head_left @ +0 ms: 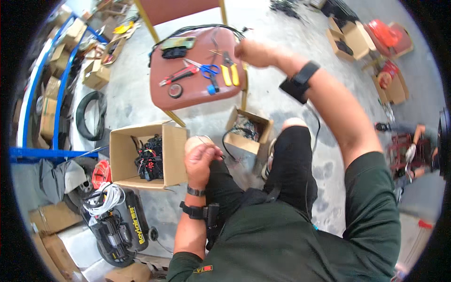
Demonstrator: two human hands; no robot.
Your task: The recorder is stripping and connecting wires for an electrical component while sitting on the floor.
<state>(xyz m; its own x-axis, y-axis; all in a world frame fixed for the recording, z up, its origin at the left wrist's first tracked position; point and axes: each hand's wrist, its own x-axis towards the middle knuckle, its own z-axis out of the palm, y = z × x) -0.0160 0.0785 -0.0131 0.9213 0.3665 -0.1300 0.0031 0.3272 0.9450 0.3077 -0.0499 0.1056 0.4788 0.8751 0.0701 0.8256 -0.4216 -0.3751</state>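
My left hand point(199, 164) is over my left knee, fingers curled together in a pinch; anything between them is too small to name. My right hand point(256, 52) reaches to the right edge of a brown padded chair point(197, 96), its fingers curled and slightly blurred, their contents hidden. On the seat beside it lie yellow-handled pliers point(230, 73). Blue-handled scissors point(206, 69), red-handled pliers point(180, 75), a roll of black tape point(175, 90) and a small blue-and-black tool point(213, 87) lie further left. A black cable point(206, 26) curves along the seat's back edge.
An open cardboard box point(120, 155) of dark wiring stands left of my legs. A smaller box point(244, 136) sits between my knees and the chair. An air compressor point(122, 225) is at lower left, below blue shelving point(61, 94). Another person's arm point(418, 134) shows at far right.
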